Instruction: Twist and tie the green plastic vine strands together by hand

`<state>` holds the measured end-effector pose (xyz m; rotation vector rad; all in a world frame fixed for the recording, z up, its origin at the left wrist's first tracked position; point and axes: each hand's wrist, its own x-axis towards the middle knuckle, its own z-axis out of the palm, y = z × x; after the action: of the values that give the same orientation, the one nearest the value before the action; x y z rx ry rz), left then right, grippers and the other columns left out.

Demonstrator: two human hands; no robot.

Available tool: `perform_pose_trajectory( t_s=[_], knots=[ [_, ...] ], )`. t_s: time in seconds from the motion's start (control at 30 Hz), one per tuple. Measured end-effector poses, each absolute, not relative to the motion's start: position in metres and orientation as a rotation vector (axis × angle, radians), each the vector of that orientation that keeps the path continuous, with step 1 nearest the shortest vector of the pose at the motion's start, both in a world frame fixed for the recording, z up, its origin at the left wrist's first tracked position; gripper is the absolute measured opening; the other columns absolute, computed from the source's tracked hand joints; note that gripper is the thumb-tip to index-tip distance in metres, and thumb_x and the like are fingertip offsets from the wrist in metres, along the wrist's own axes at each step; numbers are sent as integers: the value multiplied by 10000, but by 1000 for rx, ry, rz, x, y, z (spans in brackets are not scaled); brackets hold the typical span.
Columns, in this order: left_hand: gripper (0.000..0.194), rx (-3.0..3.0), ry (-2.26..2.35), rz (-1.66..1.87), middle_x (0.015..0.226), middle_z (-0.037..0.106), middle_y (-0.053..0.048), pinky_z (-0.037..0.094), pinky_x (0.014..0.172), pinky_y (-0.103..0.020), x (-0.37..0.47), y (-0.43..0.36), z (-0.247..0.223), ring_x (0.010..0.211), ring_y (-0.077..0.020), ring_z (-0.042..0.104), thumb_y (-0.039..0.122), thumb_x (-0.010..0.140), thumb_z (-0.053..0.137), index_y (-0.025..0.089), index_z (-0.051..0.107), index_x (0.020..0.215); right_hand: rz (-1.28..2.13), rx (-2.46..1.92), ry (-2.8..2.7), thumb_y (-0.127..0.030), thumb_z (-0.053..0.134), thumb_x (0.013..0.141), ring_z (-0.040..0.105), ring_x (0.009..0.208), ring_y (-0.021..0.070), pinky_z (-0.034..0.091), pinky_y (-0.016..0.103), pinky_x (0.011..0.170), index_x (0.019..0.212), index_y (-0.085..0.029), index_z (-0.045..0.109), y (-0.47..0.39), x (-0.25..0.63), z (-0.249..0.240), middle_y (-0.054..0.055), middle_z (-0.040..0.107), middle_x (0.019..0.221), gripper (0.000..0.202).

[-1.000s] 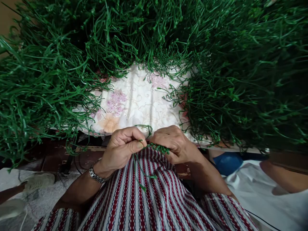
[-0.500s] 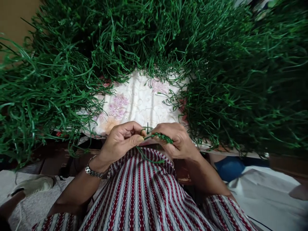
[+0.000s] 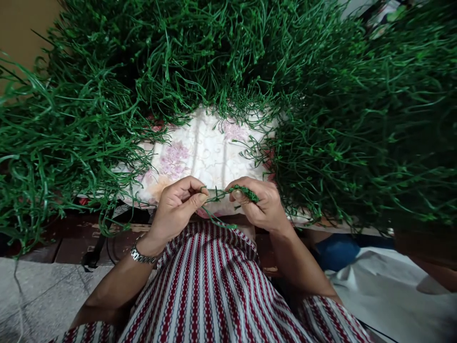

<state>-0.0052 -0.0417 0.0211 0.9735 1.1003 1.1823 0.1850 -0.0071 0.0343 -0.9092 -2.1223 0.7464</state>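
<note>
My left hand [image 3: 174, 207], with a metal watch [image 3: 143, 256] at its wrist, pinches a thin green plastic stem [image 3: 218, 221] between thumb and forefinger. One end of that stem hangs below the fingers, over my lap. Opposite it, my right hand [image 3: 263, 207] is closed around a bunched green plastic sprig [image 3: 249, 193], its thumb on the near side. Thin green strands [image 3: 217, 194] run across the gap between both hands, with a small upright tip among them. How the strands join is too fine to make out.
Large heaps of green plastic stems lie at the left [image 3: 71, 133], the back [image 3: 200, 47] and the right [image 3: 339, 133]. A white floral cloth [image 3: 210, 152] shows between them. At the lower right are another person's blue and pale clothing [image 3: 378, 281] and part of an arm.
My hands have drawn slightly apart, and more strand shows between them. My right thumb now shows on the sprig's near side. A shoe at the lower left has left the view.
</note>
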Motion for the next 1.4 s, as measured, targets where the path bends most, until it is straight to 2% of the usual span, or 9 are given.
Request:
perform_pose_trajectory(
  t_s=[0.2,0.37,0.5,0.67,0.77,0.93,1.03,1.2,1.4],
  knots=[
    [91,883,1124,1180,595,536,27,332,431,-142,-3,-41,21,481,-44,431,221,732,674,153,616,750,732,-981,-2104,-174,471,874,595,657,100,450,204,611,878,-146,604,-9,185,29,29,650,758,136],
    [84,818,1131,1227,589,558,29,370,389,-160,0,-36,21,412,-45,443,209,728,662,157,596,731,679,-1004,-1928,-173,499,863,610,736,127,475,249,676,900,-154,626,-3,188,26,39,651,791,134],
    [74,902,1243,1282,597,576,31,396,392,-176,3,-32,21,406,-60,489,193,728,643,158,580,709,428,-1023,-1658,-157,492,861,581,642,123,460,251,581,892,-181,642,-11,191,44,27,625,735,156],
    [65,1127,1424,1270,562,545,38,389,448,-164,16,-30,25,482,-65,495,163,723,620,151,573,679,216,-907,-2155,-155,547,821,521,579,104,437,231,535,1034,-192,611,-33,174,60,14,597,726,226],
    [78,1093,1384,1330,573,540,39,400,472,-160,23,-30,25,507,-64,487,179,740,605,154,566,678,250,-1055,-2392,-228,503,854,572,712,162,472,267,576,1189,-107,500,-27,164,40,80,616,859,356],
    [66,978,1353,1355,579,539,44,386,449,-153,26,-27,17,491,-59,472,201,744,618,159,575,716,547,-1003,-2322,-336,453,899,584,932,200,506,307,770,1264,-122,385,-15,160,8,124,605,1025,428],
    [71,992,1376,1367,569,554,41,388,456,-152,25,-22,15,499,-63,492,203,732,629,153,584,709,605,-1058,-2320,-369,463,895,588,894,209,496,317,738,1198,-138,422,-18,159,7,119,605,982,384],
    [57,1108,1453,1363,553,573,42,403,470,-150,24,-17,20,499,-66,516,191,728,624,153,597,695,576,-1188,-2387,-272,435,893,580,743,181,425,263,623,946,-151,500,-16,159,12,72,600,818,146],
    [64,1319,1599,1405,578,576,35,409,526,-176,29,-12,16,532,-73,524,178,749,584,157,589,688,429,-1311,-2446,-150,458,774,536,598,168,308,253,522,813,-159,499,-11,153,16,41,579,696,57]
  ],
)
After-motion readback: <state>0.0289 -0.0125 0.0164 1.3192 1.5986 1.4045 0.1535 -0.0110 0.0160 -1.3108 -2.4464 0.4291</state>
